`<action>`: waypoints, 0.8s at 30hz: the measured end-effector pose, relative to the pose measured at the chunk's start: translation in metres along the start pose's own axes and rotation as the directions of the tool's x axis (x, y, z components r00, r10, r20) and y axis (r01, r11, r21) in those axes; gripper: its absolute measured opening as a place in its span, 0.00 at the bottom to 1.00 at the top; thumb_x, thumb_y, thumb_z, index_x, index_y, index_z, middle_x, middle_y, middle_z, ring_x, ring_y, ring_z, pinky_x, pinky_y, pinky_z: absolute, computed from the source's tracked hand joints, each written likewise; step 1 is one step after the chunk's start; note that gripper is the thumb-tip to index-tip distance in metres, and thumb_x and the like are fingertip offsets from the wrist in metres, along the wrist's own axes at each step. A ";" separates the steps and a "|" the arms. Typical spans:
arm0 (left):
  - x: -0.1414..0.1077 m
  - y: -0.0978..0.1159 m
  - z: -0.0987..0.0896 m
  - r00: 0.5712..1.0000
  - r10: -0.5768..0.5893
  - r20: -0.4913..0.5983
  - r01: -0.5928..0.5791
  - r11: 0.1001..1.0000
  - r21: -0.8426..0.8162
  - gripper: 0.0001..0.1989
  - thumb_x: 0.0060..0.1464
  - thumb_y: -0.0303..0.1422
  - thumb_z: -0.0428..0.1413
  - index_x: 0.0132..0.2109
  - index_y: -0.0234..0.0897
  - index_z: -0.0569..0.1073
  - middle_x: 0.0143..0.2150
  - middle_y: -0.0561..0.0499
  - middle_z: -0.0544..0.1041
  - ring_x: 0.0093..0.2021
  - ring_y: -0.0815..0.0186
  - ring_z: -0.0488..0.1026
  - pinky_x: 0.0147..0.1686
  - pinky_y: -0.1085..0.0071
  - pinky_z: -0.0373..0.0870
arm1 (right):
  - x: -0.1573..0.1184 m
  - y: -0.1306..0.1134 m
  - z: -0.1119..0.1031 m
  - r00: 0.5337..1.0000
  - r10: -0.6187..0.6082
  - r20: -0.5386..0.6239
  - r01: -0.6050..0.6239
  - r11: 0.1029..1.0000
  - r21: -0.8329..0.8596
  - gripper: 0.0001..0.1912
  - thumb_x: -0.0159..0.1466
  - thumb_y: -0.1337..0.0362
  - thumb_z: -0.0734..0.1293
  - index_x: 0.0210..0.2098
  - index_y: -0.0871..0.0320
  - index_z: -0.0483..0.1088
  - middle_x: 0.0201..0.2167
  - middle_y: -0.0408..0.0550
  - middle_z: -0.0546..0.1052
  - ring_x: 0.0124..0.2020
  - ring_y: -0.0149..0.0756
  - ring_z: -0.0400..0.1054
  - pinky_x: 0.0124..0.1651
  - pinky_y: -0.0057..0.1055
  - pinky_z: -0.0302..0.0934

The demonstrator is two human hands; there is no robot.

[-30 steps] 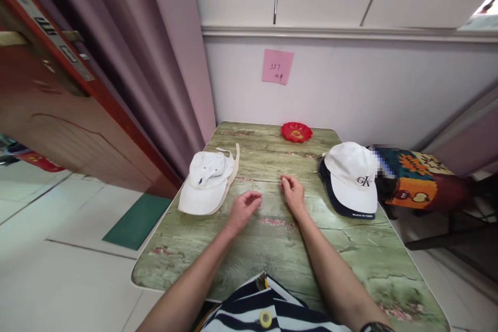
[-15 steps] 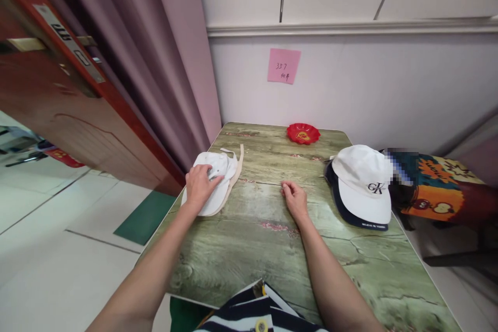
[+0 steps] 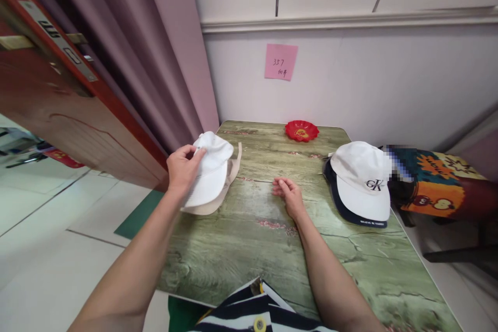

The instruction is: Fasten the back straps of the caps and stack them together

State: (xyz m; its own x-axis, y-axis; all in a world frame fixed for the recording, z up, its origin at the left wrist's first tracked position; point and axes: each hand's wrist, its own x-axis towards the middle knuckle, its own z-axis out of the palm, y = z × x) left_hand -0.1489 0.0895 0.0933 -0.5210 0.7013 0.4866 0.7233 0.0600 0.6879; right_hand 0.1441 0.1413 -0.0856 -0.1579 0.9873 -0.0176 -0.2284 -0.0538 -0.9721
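My left hand (image 3: 183,168) pinches the crown of a white baseball cap (image 3: 212,166), raised a little at the table's left side. Under it lies a beige cap (image 3: 210,209), of which the brim and strap show. Near the middle of the table, my right hand (image 3: 288,196) rests with its fingers loosely bent and slightly apart, nothing in them. To its right, a white cap with black letters (image 3: 361,181) sits stacked on a dark navy cap (image 3: 360,220).
A red scalloped dish (image 3: 302,130) stands near the back of the wood-patterned table (image 3: 249,254). On the wall behind is a pink note (image 3: 280,62). A wooden door (image 3: 78,114) and a curtain (image 3: 171,52) are at the left. A patterned cloth (image 3: 436,181) lies beyond the right edge.
My left hand has lifted the white cap up off the beige one, its fingers now gripping the crown. My right hand has shifted slightly left, fingers a bit more spread.
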 end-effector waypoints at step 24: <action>-0.124 0.000 0.105 0.793 -0.331 0.511 0.519 0.806 -0.284 0.13 0.51 0.42 0.57 0.32 0.36 0.75 0.25 0.49 0.77 0.23 0.62 0.71 0.25 0.67 0.69 | -0.013 -0.023 -0.005 0.934 0.132 0.331 -0.311 0.755 0.577 0.39 0.62 0.34 0.55 0.55 0.57 0.70 0.56 0.53 0.76 0.59 0.52 0.68 0.62 0.51 0.59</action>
State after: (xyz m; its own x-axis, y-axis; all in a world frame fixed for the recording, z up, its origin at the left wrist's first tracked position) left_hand -0.0371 0.0768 -0.0237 -0.4208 0.8996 -0.1167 0.1840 0.2106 0.9601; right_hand 0.1560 0.1307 -0.0642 -0.4960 0.8657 -0.0671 -0.6775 -0.4342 -0.5937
